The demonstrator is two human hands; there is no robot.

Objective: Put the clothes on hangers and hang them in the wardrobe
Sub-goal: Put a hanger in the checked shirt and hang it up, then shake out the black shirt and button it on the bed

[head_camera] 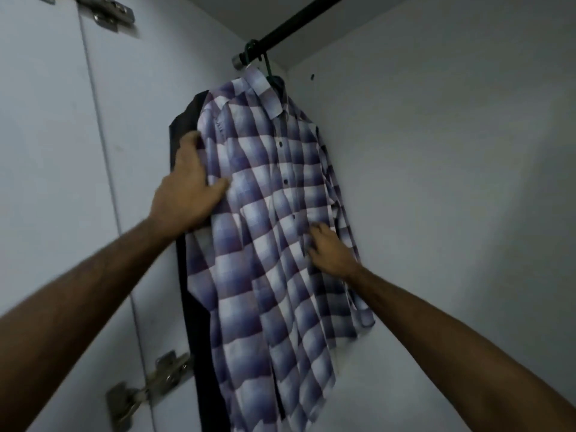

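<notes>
Two bare forearms reach up from the bottom corners toward the inside of a white wardrobe. The left hand [187, 188] grips the near edge of a checked shirt [268, 232] at about chest height: its thumb lies flat on the front of the cloth and its fingers curl round behind the edge, between the shirt and a dark garment [187, 120] hanging just behind it. The right hand [330, 249] sits lower, at the shirt's buttoned front, with its fingers bent into the fabric beside the row of dark buttons; the picture is blurred there, so I cannot tell whether it pinches the cloth or only presses on it. The shirt, blue, purple and white, hangs full length from a green hanger [265, 65], its collar uppermost and one sleeve trailing down along the back wall. The hanger's hook is over the black rail [299, 24] close to the rail's end bracket in the corner. On the left, two metal hinges [149, 385] join the door to the wardrobe's side panel.
</notes>
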